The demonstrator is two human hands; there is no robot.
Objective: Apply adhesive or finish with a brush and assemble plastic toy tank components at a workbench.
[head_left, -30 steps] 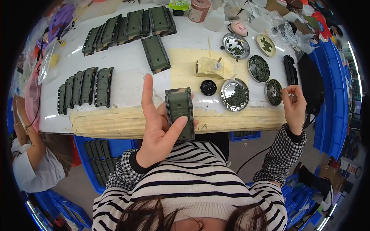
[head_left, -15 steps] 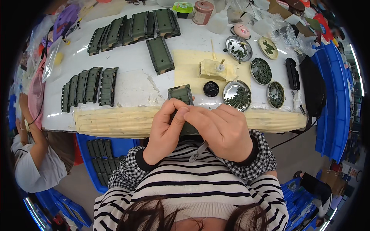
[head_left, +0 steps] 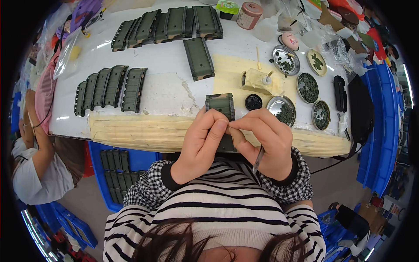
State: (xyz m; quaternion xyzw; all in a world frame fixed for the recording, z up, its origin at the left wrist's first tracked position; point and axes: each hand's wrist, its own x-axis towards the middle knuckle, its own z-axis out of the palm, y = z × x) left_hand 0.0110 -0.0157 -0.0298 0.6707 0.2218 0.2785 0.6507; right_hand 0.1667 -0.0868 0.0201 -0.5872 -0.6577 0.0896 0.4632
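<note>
A green camouflage-patterned panel (head_left: pixel 220 104) with ridged sides is in my left hand (head_left: pixel 201 142), fingers behind it and thumb across its face. My right hand (head_left: pixel 269 140) brings its pinched thumb and index finger to the panel's right edge, beside my left thumb tip. Whatever lies between those fingertips is too small to make out. A slim silver tool (head_left: pixel 258 160), perhaps tweezers, is tucked in my right hand and points down toward my body. Just beyond my right hand are a steel dish (head_left: pixel 286 112) of small dark green pieces and a round black pot (head_left: pixel 253 102).
Similar green panels stand in two rows, at the back (head_left: pixel 179 22) and left (head_left: pixel 114 87). One panel (head_left: pixel 199 59) lies alone. More dishes (head_left: pixel 308 87) of green pieces sit right, near a tape-wrapped block (head_left: pixel 257 81). Another person's arm (head_left: pixel 37 142) is far left. A blue bin (head_left: pixel 101 183) holds panels below.
The whole view has shifted, so the table sits further right. My right hand has turned, swinging the silver tool more upright. Its fingertips have drawn slightly back from my left thumb.
</note>
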